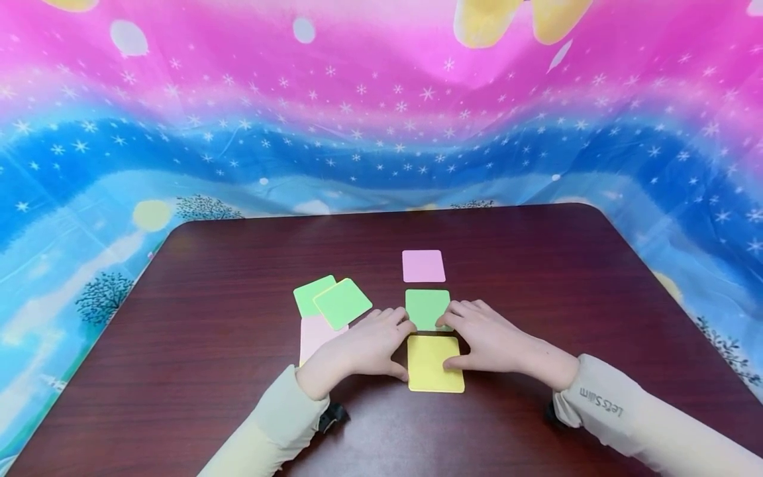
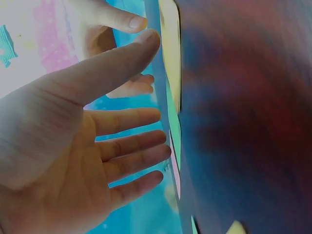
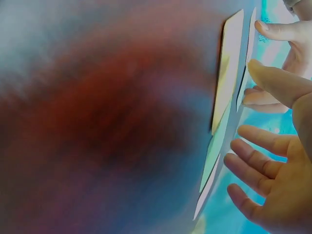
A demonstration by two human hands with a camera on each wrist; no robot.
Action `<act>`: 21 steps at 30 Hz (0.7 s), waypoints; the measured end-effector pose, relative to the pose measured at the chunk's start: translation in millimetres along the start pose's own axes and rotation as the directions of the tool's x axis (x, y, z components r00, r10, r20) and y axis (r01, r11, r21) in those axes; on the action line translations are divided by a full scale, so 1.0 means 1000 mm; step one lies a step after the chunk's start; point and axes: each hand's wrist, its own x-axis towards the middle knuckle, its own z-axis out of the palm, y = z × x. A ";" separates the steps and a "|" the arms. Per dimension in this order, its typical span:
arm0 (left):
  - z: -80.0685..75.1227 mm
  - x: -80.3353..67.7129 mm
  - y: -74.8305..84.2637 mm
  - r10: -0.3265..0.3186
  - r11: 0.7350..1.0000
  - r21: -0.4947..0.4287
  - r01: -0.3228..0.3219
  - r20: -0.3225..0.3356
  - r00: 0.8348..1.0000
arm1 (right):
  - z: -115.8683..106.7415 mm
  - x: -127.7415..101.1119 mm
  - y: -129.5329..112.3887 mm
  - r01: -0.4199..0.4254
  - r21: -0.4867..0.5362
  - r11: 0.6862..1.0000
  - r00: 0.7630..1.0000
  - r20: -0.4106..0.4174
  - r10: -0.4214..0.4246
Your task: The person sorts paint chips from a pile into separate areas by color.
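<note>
Two hands down on dark wood table (image 1: 536, 265), palms down, fingers straight and relaxed, nothing gripped.

Left hand (image 1: 363, 348): flat on table, fingertips at left edge of green card (image 1: 426, 308), thumb tip at left edge of yellow card (image 1: 435, 364). Touching or just short of touching: cannot tell from head view. Left wrist view: fingers spread, thumb extended toward card edge, not curled.

Right hand (image 1: 491, 341): fingertips at lower right corner of green card, thumb resting on right side of yellow card. Right wrist view: fingers loose and apart, thumb stretched toward cards, no pinch.

Yellow card: nearest of the column, toward near edge of table, roughly centre, flat between both hands. Top edge just beside or touching bottom edge of green card.

Green card: directly behind yellow, flat, framed by both sets of fingertips.

Pink card (image 1: 423, 265): behind green, small gap, toward far edge, untouched.

Left of column, near left hand: loose pile. Light green card (image 1: 342, 303) on top, tilted, overlapping second green card (image 1: 310, 293) behind it and pale pink card (image 1: 316, 334) in front; pale pink partly hidden by left hand.

Pale sleeves on both arms; lettering on right sleeve (image 1: 602, 403). Dark strap (image 1: 332, 417) under left wrist.

Pink and blue starry cloth (image 1: 381, 119) draped behind and around table.

Wrist views blurred on table surface; cards edge-on only.
</note>
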 end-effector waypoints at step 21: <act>-0.012 -0.022 -0.042 -0.184 0.975 -0.138 0.174 -0.067 0.981 | -0.005 0.060 -0.003 0.124 -0.075 0.989 0.992 -0.002 -0.124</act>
